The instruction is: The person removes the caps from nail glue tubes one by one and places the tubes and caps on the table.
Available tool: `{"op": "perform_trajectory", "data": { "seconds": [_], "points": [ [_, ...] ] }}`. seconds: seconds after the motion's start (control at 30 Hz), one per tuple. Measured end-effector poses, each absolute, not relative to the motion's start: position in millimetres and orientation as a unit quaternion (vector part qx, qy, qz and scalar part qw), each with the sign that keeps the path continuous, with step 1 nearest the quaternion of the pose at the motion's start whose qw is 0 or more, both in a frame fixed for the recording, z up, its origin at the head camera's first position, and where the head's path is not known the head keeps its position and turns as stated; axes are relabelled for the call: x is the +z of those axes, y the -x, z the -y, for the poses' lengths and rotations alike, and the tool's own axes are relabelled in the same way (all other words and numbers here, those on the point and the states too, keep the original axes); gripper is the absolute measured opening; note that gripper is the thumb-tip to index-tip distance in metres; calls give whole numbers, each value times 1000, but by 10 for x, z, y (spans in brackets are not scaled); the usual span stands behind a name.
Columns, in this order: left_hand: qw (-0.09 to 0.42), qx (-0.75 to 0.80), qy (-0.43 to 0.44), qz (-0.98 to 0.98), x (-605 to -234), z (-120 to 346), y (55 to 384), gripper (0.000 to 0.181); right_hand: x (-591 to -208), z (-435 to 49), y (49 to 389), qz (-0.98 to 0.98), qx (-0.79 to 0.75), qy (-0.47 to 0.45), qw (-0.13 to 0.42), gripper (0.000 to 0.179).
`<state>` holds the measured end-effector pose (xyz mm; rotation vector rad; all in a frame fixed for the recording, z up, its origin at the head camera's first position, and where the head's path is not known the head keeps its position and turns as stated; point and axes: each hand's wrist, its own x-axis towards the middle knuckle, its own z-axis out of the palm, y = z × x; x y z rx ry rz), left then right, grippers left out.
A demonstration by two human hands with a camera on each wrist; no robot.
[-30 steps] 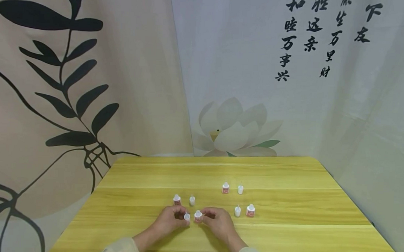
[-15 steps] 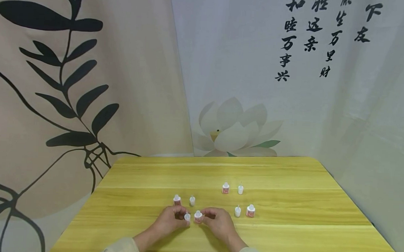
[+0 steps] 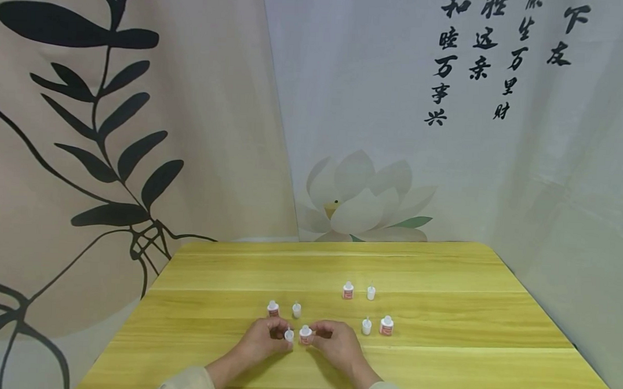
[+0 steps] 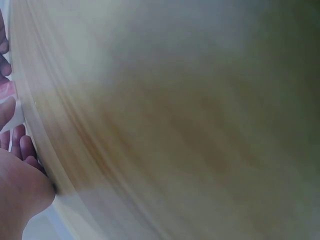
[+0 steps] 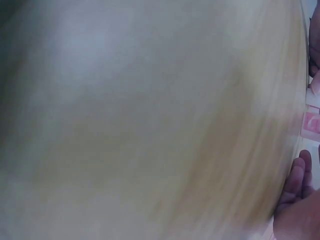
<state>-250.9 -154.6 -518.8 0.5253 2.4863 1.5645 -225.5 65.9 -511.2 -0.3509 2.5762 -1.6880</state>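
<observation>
Near the front of the table, my left hand [image 3: 260, 338] pinches a small white cap [image 3: 289, 335], its thin stem pointing up. Just to its right, my right hand [image 3: 339, 345] holds a small bottle [image 3: 305, 335] between thumb and fingers; it has a white top and a pinkish-red label. A narrow gap separates cap and bottle. In the right wrist view the bottle's pink label [image 5: 312, 121] shows at the right edge, above the curled lower fingers [image 5: 295, 182]. The left wrist view catches part of the left hand [image 4: 22, 185] at its left edge.
Behind my left hand stand a similar bottle [image 3: 273, 309] and a white cap [image 3: 296, 310]. Farther back are another bottle [image 3: 348, 290] and cap [image 3: 371, 293]. Right of my right hand stand a cap [image 3: 366, 326] and bottle [image 3: 386, 325]. A printed curtain hangs behind the wooden table [image 3: 439, 374].
The white cap in my left hand has turned slightly, so its thin stem shows more clearly. Both hands and the bottle stay in nearly the same place.
</observation>
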Motion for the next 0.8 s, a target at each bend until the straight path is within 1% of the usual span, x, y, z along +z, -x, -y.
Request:
{"op": "perform_trajectory", "data": {
  "seconds": [0.53, 0.8],
  "points": [
    [77, 536, -178, -822, -5169, 1565, 2481, 34, -5103, -645, 2249, -826, -552, 111, 25, 26],
    [92, 557, -173, -807, -5161, 1583, 2442, 37, -5118, -667, 2251, -820, -562, 106, 38, 26]
  ]
}}
